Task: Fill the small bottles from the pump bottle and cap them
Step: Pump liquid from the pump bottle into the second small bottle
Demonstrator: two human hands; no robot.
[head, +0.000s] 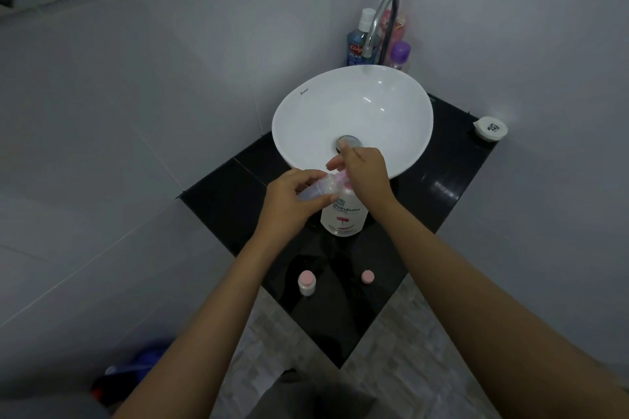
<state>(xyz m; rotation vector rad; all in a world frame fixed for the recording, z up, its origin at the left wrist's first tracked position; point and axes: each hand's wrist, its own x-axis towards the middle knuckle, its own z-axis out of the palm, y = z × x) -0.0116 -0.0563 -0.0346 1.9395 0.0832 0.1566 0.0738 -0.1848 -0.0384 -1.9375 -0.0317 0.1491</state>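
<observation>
A black table [442,187] in a white-tiled corner carries a basin [354,112]. The left hand [289,201] grips a small bottle [315,189] at the pump bottle [343,214]; the right hand [366,173] presses its pump, hiding it.

I see a small black table [452,180] squeezed into a corner, with white walls close on both sides. The big white sink [306,119] fills the back, and the tap [383,20] curves over it. The pump bottle [343,218] stands in the middle, just in front of the sink. Near the front edge stand a small capped bottle [307,283] and a pink cap [368,276], with bare room between them. The right side looks open up to a round white tub [491,127]. The bottles behind the tap [357,41] are blurry, I think three.
</observation>
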